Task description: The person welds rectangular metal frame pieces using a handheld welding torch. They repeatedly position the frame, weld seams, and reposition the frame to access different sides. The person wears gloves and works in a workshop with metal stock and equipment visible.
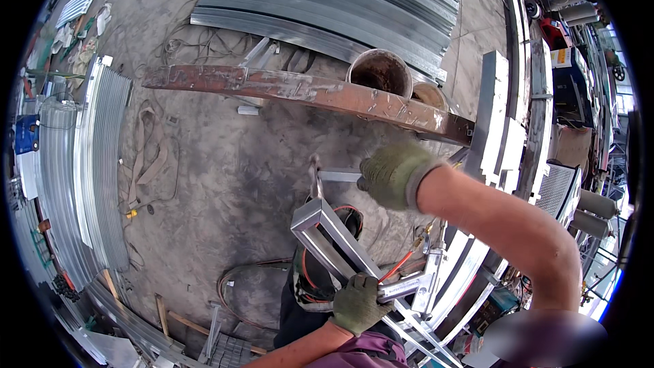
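My right hand point(396, 176), in a green work glove, is closed round the pale handle of a hammer point(338, 175). The hammer's head, slightly blurred, is just above the far corner of a welded frame of square metal tube point(315, 214); whether they touch I cannot tell. Nearer my body, my left hand point(359, 304), gloved too, grips one of the frame's long tubes. Beside that hand, a short round metal tube point(402, 287) sticks out to the right. Under the frame, a dark bucket point(351, 221) is partly hidden, with an orange cable near it.
A rusty steel beam point(300, 88) crosses in front of me, with a round bucket point(379, 73) behind it. Grey metal sheets point(334, 10) lie beyond. More profiled strips point(109, 163) are stacked at left. Bright metal tubes point(492, 116) stand at right. A strap point(146, 153) lies on the floor.
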A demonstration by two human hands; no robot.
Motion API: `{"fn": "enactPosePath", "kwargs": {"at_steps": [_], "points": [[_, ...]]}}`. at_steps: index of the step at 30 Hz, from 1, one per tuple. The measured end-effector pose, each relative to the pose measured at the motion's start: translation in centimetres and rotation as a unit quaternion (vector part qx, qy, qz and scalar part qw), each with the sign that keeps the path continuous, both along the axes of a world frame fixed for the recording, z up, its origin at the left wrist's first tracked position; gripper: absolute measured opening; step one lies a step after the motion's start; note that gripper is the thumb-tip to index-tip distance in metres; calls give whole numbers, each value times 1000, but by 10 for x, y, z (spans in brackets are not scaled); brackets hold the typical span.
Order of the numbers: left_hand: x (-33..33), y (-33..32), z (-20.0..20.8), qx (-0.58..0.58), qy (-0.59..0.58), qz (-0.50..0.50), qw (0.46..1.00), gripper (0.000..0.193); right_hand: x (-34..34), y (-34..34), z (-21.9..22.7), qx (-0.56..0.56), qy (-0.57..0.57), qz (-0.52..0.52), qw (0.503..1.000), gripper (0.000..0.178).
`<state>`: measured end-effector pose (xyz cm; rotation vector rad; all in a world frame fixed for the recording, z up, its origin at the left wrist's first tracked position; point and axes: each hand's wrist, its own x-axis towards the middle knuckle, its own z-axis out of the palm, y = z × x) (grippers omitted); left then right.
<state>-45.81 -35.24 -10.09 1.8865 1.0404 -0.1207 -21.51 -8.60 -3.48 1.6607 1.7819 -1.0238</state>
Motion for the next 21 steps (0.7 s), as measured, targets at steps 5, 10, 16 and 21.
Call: {"fn": "enactPosePath", "kwargs": {"at_steps": [5, 10, 16, 21], "points": [[-1, -1, 0, -7, -10, 8, 1000, 58, 10, 27, 22, 62, -3, -28, 998, 31], [1, -7, -3, 7, -26, 24, 999, 54, 3, -5, 20, 241, 16, -128, 962, 31], [2, -10, -2, 13, -24, 47, 999, 48, -9, 19, 54, -73, -96, 61, 991, 36], [2, -10, -4, 36, -47, 56, 997, 50, -5, -1, 45, 115, -38, -164, 979, 40]]}}
